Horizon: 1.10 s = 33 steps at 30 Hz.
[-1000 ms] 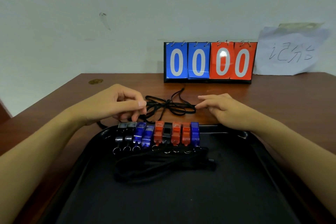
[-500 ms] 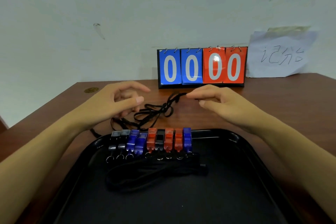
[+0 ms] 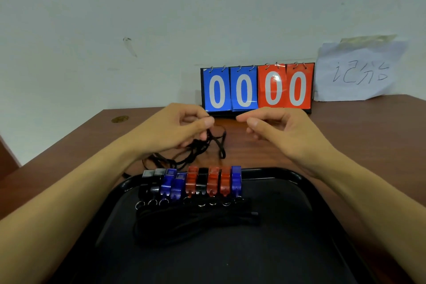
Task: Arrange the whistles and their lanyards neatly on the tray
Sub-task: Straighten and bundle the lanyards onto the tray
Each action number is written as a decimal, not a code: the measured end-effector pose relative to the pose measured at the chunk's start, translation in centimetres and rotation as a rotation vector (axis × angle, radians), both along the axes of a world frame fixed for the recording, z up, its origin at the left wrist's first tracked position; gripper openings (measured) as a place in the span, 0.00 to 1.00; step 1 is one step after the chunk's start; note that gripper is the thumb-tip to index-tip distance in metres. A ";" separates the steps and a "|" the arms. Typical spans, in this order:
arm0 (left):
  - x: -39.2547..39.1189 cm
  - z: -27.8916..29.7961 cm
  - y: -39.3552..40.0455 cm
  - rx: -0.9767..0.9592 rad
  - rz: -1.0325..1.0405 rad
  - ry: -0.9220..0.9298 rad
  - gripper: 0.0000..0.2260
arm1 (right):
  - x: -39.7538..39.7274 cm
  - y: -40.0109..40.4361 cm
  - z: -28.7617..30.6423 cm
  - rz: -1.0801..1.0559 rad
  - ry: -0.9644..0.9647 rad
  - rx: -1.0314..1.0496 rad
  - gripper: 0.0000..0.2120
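The left hand (image 3: 175, 129) pinches a tangled black cord lanyard (image 3: 207, 145) that trails below its fingers onto the brown wooden bench (image 3: 368, 127). The right hand (image 3: 283, 131) hovers, fingers curled and empty. Below both, plastic whistles (image 3: 191, 182) stand side by side on the black tray (image 3: 299, 191), long axes pointing away, rings nearest.

dim, even light; scoreboard (image 3: 257, 89) glare; soft focus; edges bowed

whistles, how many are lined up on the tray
9, side by side along the tray's far edge. Left to right: two black with silver tops, two blue, one red, one black, two red, one blue.
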State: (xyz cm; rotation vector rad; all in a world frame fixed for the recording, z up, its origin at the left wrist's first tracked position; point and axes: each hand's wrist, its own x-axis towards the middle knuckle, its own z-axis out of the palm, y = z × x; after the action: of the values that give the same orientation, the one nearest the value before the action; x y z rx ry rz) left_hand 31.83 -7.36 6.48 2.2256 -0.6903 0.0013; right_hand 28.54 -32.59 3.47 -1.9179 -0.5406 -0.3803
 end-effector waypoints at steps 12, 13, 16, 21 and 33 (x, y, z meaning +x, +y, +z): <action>-0.2 0.8 -1.4 -0.172 -0.108 -0.048 0.08 | 0.0 0.9 -0.4 0.171 0.184 -0.203 0.25; -0.2 0.6 -1.4 -0.162 -0.126 -0.052 0.08 | -0.2 1.0 -0.2 0.219 0.208 -0.204 0.24; -0.4 0.3 -1.3 -0.132 -0.157 -0.085 0.06 | -0.3 1.4 0.0 0.276 0.246 -0.176 0.17; -0.4 1.3 -0.9 -0.196 -0.103 -0.152 0.02 | -0.1 1.7 -0.6 0.262 0.279 -0.142 0.10; -0.5 -1.8 3.2 -0.229 0.064 -0.180 0.01 | 0.0 1.7 -0.4 0.255 0.247 -0.320 0.07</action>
State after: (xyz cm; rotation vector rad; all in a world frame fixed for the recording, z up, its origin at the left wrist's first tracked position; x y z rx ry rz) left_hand 31.34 -4.18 4.73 2.0413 -0.6788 0.3014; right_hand 28.50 -30.90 3.06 -2.1284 -0.7013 0.1148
